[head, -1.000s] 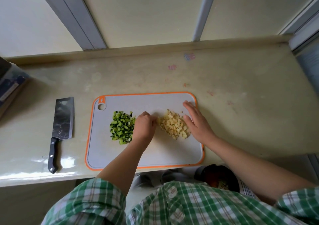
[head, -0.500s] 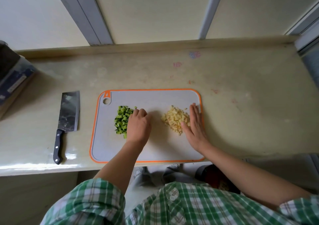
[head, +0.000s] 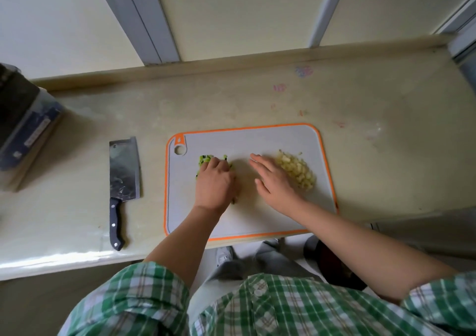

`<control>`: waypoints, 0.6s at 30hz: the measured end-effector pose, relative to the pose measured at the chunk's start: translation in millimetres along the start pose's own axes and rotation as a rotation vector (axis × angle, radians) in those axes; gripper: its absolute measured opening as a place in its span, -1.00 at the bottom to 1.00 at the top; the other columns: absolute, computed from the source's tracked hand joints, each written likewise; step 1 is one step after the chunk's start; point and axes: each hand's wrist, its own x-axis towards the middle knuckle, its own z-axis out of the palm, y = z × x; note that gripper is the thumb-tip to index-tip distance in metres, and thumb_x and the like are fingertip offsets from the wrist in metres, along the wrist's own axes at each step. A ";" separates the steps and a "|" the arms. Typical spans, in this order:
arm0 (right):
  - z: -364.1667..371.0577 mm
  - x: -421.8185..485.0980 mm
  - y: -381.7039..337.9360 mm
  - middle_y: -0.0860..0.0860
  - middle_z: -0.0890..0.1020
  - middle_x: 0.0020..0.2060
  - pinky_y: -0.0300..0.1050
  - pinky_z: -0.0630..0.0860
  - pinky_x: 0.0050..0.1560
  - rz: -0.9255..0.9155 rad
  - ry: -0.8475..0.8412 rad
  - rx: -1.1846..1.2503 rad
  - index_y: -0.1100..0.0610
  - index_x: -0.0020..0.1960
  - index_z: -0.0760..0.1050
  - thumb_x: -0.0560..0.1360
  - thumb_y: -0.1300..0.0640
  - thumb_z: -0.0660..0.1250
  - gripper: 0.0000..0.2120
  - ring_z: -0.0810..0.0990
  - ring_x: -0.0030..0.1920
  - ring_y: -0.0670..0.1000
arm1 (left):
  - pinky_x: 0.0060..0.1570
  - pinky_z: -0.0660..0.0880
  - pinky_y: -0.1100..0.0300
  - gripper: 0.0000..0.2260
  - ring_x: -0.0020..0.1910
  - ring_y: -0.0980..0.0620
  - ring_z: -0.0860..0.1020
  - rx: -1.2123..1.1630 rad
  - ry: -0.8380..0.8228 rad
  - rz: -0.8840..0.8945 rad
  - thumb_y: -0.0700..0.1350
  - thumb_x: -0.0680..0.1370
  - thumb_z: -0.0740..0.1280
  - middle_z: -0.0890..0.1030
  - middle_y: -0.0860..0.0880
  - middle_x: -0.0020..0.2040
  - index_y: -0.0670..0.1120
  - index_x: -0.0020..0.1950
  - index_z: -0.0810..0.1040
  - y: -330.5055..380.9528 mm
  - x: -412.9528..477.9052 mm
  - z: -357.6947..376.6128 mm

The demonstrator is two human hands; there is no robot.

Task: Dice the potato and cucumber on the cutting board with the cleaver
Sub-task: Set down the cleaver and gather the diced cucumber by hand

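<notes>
Quick count: one cutting board (head: pixel 257 140) on the surface, one cleaver (head: pixel 124 170) lying flat off to its left with the handle toward me, and two piles on the board. My left hand (head: pixel 215 183) sits on the diced cucumber (head: pixel 206 159), fingers curled and bunched over it so only a few green bits peek out; can't tell if they're gripping any. My right hand (head: pixel 274 183) lies flat, fingers straight and close together, with the diced potato (head: pixel 296 170) touching its right edge. The box (head: pixel 23 129) at far left has a label, too blurry to read.
</notes>
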 end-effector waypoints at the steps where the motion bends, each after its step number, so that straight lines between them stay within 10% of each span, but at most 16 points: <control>1: 4.8 0.1 -4.1 0.16 0.28 0.45 -0.09 0.12 0.48 0.013 -0.003 0.002 0.31 0.42 0.30 0.53 0.33 0.20 -0.55 0.26 0.46 0.11 | 0.00 0.41 0.02 -0.86 0.02 -0.18 0.51 -0.016 0.000 -0.013 -0.15 0.48 0.33 0.63 -0.12 -0.10 -0.14 -0.15 0.68 -2.4 0.8 -0.2; 5: 26.5 -8.3 -13.5 0.14 0.18 0.50 -0.17 -0.08 0.50 0.044 -0.099 -0.075 0.28 0.46 0.24 0.57 0.26 0.16 -0.54 0.09 0.52 0.08 | 0.02 0.33 0.01 -0.83 0.10 -0.16 0.46 -0.038 0.008 -0.019 -0.16 0.52 0.25 0.59 -0.11 0.03 -0.14 -0.03 0.62 -10.8 1.3 -1.9; 10: 25.7 7.1 -25.1 0.16 0.42 0.34 -0.12 0.20 0.40 0.154 0.010 0.033 0.28 0.37 0.38 0.55 0.30 0.18 -0.61 0.37 0.36 0.14 | -0.06 0.38 0.01 -0.82 -0.02 -0.19 0.51 -0.220 0.066 -0.086 -0.24 0.51 0.26 0.58 -0.12 -0.02 -0.15 0.05 0.61 -24.8 -3.0 -9.8; 15: 36.2 37.1 -42.4 0.10 0.13 0.53 -0.09 -0.01 0.51 0.178 -0.142 0.083 0.22 0.52 0.11 0.60 0.22 0.14 -0.49 0.05 0.53 0.05 | -0.08 0.46 -0.01 -0.80 -0.05 -0.17 0.56 -0.438 0.075 -0.182 -0.27 0.50 0.30 0.61 -0.14 -0.02 -0.15 0.07 0.65 -47.3 -9.9 -14.2; 18: 43.9 37.1 -49.2 0.14 0.37 0.39 -0.05 0.15 0.44 0.178 -0.072 0.065 0.23 0.44 0.28 0.60 0.21 0.16 -0.59 0.28 0.42 0.13 | -0.09 0.44 0.04 -0.87 -0.05 -0.14 0.54 -0.445 0.085 -0.212 -0.17 0.53 0.34 0.62 -0.13 -0.09 -0.14 0.01 0.65 -58.4 -13.0 -13.4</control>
